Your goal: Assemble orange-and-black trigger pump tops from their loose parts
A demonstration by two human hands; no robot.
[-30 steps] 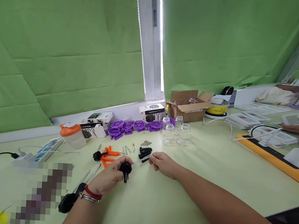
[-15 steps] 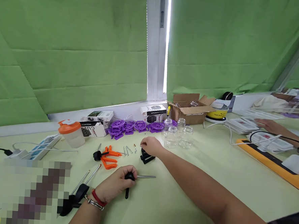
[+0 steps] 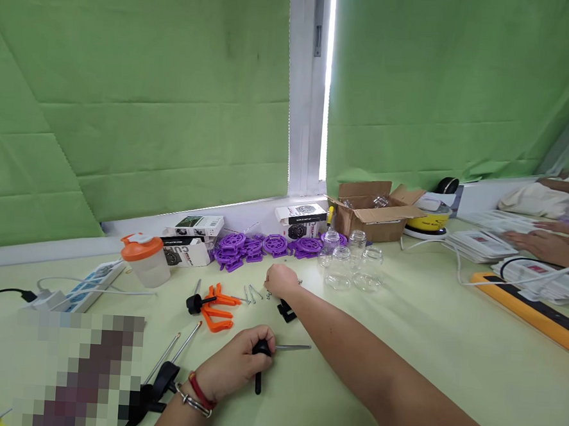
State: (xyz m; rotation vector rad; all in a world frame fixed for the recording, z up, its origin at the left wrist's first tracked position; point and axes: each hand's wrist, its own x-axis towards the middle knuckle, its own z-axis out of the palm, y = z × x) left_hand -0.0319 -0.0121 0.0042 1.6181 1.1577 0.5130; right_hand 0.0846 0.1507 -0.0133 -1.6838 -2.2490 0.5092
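Note:
My left hand (image 3: pixel 239 359) is closed around the black hub of a crank handle (image 3: pixel 261 348). Its thin metal shaft points right, and the black grip hangs below my fingers. Farther forward, my right hand (image 3: pixel 281 281) reaches down to the table with its fingers bunched together; whatever they pinch is hidden. Beside those fingers lie tiny metal bits (image 3: pixel 268 295) and several long screws (image 3: pixel 252 294). Black plastic parts (image 3: pixel 285 311) lie partly covered by my right forearm. Orange plastic pieces (image 3: pixel 217 318) rest to the left, next to another black-knobbed crank (image 3: pixel 195 304).
Purple spoked parts (image 3: pixel 273 245) and glass jars (image 3: pixel 339 271) line the back, before printed boxes (image 3: pixel 300 222) and an open carton (image 3: pixel 384 225). Two more black cranks (image 3: pixel 164 378) lie near my left wrist. An orange-lidded cup (image 3: pixel 142 249) stands left. Another person's hands (image 3: pixel 543 245) are far right.
My right hand has moved from above the black parts to the small metal bits, uncovering part of the black pieces. My left hand still holds the crank handle. The view has shifted slightly left.

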